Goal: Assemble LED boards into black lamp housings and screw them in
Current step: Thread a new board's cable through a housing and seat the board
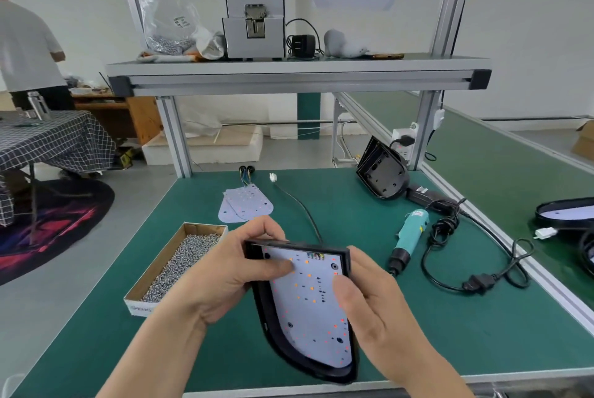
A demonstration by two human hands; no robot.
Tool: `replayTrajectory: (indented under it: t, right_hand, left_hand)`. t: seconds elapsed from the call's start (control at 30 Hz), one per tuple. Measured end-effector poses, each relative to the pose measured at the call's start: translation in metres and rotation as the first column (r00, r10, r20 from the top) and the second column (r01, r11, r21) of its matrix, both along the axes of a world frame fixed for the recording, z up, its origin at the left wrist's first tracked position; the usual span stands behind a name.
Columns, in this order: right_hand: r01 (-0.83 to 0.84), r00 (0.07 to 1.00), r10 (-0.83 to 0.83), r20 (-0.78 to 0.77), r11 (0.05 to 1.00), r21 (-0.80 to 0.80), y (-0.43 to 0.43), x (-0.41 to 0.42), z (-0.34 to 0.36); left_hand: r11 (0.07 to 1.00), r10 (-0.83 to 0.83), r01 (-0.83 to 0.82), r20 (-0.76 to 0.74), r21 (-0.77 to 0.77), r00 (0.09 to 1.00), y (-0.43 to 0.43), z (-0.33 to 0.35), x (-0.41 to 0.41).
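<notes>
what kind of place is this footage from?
Probably a small lamp-assembly workshop: a green-matted bench with an open box of screws, a corded electric screwdriver, and spare LED boards.

Single head-worn view, wide-angle, looking forward and down from above and behind the grip. The left hand [225, 269] and right hand [376, 304] hold the black lamp housing [270, 327] close beneath the lens, low in the centre of the frame, with both forearms entering from the bottom edge. The green bench top [418, 333] runs away from the camera beyond the grip. The box of screws [205, 229] lies just left of the grip, the electric screwdriver [411, 233] to its right, and the spare LED boards [246, 204] beyond it. Farther off and higher stands the aluminium shelf [299, 71], seen almost level. Straight edges bow toward the frame margins.
</notes>
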State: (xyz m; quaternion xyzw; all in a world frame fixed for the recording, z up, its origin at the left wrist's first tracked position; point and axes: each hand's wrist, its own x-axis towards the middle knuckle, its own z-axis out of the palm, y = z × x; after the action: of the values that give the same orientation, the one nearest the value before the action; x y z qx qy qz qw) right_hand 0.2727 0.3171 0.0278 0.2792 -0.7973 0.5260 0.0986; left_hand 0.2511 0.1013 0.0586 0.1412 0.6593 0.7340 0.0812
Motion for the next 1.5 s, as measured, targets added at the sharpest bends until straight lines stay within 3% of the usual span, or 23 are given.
replayTrajectory:
  t: [0.03, 0.1, 0.23, 0.3, 0.4, 0.6, 0.77, 0.87, 1.0, 1.07, 1.13, 1.23, 1.3, 1.4, 1.5]
  right_hand:
    - [-0.019, 1.000, 0.019, 0.008, 1.000, 0.000, 0.003, -0.003, 0.004]
    - [-0.056, 0.978, 0.073, 0.194, 0.994, -0.089, 0.004, -0.015, 0.023]
    - [-0.348, 0.804, 0.360, 0.474, 0.930, -0.116, 0.019, -0.026, 0.029]
    - [-0.365, 0.858, 0.336, 0.388, 0.931, 0.002, 0.018, -0.026, 0.019]
    - [-0.248, 0.924, 0.230, 0.305, 0.968, 0.023, 0.028, -0.027, 0.010]
    - [-0.097, 0.995, 0.093, 0.041, 0.990, 0.101, 0.031, -0.032, 0.026]
    - [-0.042, 0.999, 0.038, 0.034, 0.993, 0.114, 0.021, -0.037, 0.035]
    - [-0.008, 1.000, 0.010, -0.011, 0.986, 0.168, 0.011, -0.039, 0.039]
    - [0.104, 0.992, -0.081, -0.092, 0.953, 0.283, -0.008, -0.045, 0.047]
    - [0.125, 0.988, -0.088, -0.124, 0.936, 0.331, -0.019, -0.049, 0.053]
    - [0.100, 0.991, -0.057, -0.119, 0.912, 0.398, -0.028, -0.050, 0.059]
    - [0.045, 0.997, -0.011, -0.072, 0.868, 0.494, -0.031, -0.052, 0.069]
    - [0.024, 0.998, 0.011, -0.067, 0.862, 0.507, -0.028, -0.053, 0.074]
    - [0.048, 0.989, 0.041, -0.144, 0.824, 0.565, -0.027, -0.048, 0.080]
    - [0.106, 0.965, 0.062, -0.256, 0.798, 0.593, -0.028, -0.042, 0.087]
  left_hand:
    - [0.999, -0.028, 0.027, -0.053, -0.021, 0.998, -0.004, 0.001, -0.001]
    - [0.990, -0.133, 0.126, -0.150, -0.058, 0.980, -0.012, 0.005, -0.001]
    - [0.974, -0.224, 0.210, -0.219, -0.085, 0.950, -0.025, 0.013, -0.003]
    - [0.964, -0.266, 0.254, -0.216, -0.079, 0.940, -0.033, 0.012, -0.008]
    - [0.950, -0.303, 0.280, -0.181, -0.141, 0.936, -0.044, 0.003, -0.019]
    - [0.977, -0.146, 0.129, -0.096, -0.167, 0.985, -0.046, -0.027, -0.035]
    - [0.992, -0.050, 0.044, -0.047, -0.115, 0.998, -0.039, -0.035, -0.037]
    - [0.976, 0.003, -0.015, -0.058, -0.215, 0.998, -0.041, -0.026, -0.035]
    - [0.874, 0.151, -0.257, -0.272, -0.412, 0.950, -0.032, 0.003, -0.020]
    - [0.791, -0.022, -0.219, -0.384, -0.571, 0.923, -0.013, 0.015, -0.006]
    - [0.681, -0.134, -0.198, -0.386, -0.705, 0.913, 0.009, 0.015, -0.001]
    - [0.680, -0.053, -0.338, -0.503, -0.651, 0.862, 0.025, 0.010, -0.006]
    - [0.628, -0.037, -0.426, -0.572, -0.651, 0.819, 0.022, 0.004, -0.010]
    - [0.517, -0.096, -0.463, -0.587, -0.720, 0.804, 0.013, -0.007, -0.012]
    - [0.463, -0.080, -0.368, -0.452, -0.806, 0.889, 0.002, -0.010, -0.012]
